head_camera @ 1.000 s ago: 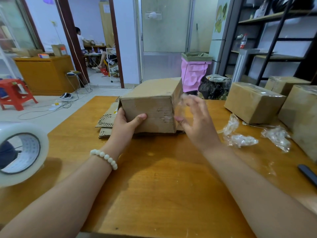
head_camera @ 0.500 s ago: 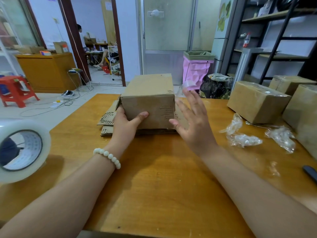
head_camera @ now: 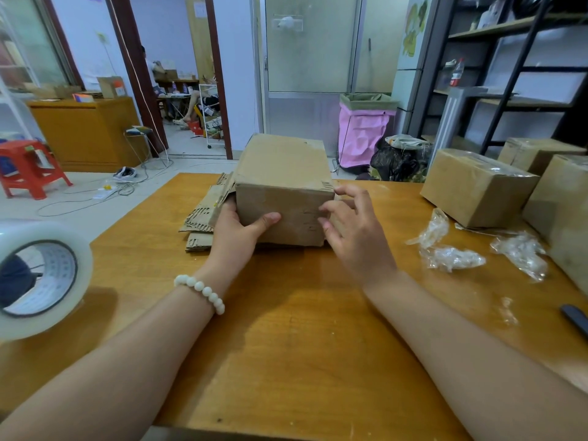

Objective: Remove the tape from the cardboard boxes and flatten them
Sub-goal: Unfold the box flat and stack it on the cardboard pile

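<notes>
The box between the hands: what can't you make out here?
Head view:
box: bottom and far faces hidden; leftover tape untellable.
left hand: fingers hidden behind the box.
right hand: whether it pinches tape, too fine to tell.
flattened cardboard: partly under the box.
dark object: cut off by the right edge.
</notes>
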The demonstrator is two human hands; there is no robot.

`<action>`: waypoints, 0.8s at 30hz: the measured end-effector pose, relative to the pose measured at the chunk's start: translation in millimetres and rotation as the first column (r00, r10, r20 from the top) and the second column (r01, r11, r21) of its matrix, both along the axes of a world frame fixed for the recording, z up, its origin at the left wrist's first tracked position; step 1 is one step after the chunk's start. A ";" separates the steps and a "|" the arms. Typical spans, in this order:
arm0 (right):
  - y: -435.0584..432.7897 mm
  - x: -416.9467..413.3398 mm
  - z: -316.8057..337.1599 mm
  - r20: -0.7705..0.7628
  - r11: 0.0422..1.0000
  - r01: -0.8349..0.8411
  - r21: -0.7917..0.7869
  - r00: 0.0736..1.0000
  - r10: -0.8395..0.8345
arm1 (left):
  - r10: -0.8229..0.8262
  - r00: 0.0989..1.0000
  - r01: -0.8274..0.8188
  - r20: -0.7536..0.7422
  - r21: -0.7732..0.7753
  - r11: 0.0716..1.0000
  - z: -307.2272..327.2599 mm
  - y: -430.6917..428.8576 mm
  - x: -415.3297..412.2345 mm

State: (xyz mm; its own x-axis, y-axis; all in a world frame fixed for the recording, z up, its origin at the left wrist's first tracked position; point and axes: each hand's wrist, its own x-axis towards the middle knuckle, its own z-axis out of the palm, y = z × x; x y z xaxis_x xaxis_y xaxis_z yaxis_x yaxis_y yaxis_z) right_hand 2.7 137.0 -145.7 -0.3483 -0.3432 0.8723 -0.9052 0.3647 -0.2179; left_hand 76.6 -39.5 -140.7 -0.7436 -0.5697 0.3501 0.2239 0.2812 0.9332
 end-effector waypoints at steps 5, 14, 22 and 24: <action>0.3 -6.7 -0.1 -0.009 0.999 0.016 -0.044 1.000 -0.017 | 0.011 1.000 -0.011 0.010 -0.015 1.000 0.1 0.7 0.8; 2.7 -11.2 -0.5 -0.083 0.998 0.054 -0.034 0.995 -0.057 | 0.020 1.000 -0.020 0.011 -0.036 0.999 1.0 2.2 2.6; 2.8 -15.4 -1.5 -0.093 0.996 0.010 -0.089 0.996 -0.018 | -0.019 0.999 0.017 0.026 0.076 0.997 5.4 6.1 5.9; 2.5 -14.5 -1.8 -0.090 0.997 -0.027 -0.078 0.996 0.020 | -0.024 0.999 0.022 0.024 0.110 0.994 6.4 6.9 6.4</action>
